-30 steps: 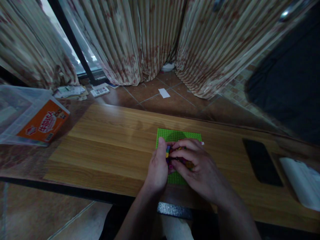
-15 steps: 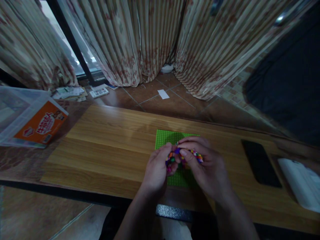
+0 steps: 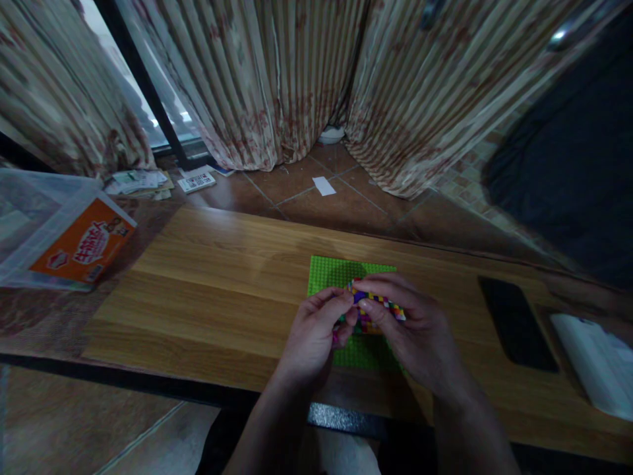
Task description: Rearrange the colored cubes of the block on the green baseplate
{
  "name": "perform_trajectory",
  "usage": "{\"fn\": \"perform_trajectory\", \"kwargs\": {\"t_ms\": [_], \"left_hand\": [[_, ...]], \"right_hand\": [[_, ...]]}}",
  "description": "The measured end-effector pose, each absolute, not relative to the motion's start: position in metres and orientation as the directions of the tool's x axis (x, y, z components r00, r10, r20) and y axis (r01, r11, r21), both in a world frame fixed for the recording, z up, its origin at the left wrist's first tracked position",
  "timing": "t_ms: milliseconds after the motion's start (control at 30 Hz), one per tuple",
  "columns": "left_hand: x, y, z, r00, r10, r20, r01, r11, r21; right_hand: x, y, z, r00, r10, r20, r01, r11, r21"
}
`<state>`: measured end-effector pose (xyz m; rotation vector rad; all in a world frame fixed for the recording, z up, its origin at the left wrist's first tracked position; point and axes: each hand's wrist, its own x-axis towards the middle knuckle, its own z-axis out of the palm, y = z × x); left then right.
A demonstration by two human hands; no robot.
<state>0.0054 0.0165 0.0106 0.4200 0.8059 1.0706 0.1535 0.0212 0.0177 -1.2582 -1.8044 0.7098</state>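
Over a green studded baseplate (image 3: 324, 272) both hands meet, with fingers bent close together. My right hand (image 3: 420, 323) grips a multicoloured toy-brick assembly (image 3: 380, 307), thumb on the near side and fingers across the far side. A purple brick (image 3: 359, 297) shows at its left end, between the fingertips of both hands. My left hand (image 3: 314, 330) is closed around small loose bricks; a magenta brick (image 3: 337, 336) and a bit of green peek out below its fingers. Its thumb and forefinger press at the purple brick. The fingers hide much of the assembly.
A clear plastic box (image 3: 49, 218) with an orange label stands at the left on the wooden table (image 3: 208, 284). To the right lie a black phone-like slab (image 3: 517, 323) and a white packet (image 3: 593, 363). Beyond the table, papers (image 3: 138, 181) lie near the curtains (image 3: 237, 86).
My left thumb and fingers have closed in over the purple brick, covering the loose bricks that showed in that hand. More of the assembly's coloured face shows now under the right thumb.
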Motion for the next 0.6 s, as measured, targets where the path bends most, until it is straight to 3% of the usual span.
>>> {"fn": "perform_trajectory", "kwargs": {"t_ms": [333, 500, 600], "left_hand": [[0.008, 0.017, 0.009, 0.229, 0.902, -0.367, -0.626, 0.425, 0.654], [0.009, 0.016, 0.011, 0.170, 0.890, -0.422, -0.703, 0.410, 0.582], [0.011, 0.017, 0.011, 0.181, 0.878, -0.443, -0.738, 0.419, 0.529]], "right_hand": [[0.150, 0.021, 0.016, -0.181, 0.906, 0.382, 0.544, 0.416, -0.729], [0.139, 0.019, 0.015, -0.147, 0.845, 0.514, 0.642, 0.477, -0.600], [0.137, 0.019, 0.015, -0.068, 0.839, 0.540, 0.649, 0.448, -0.615]]}}
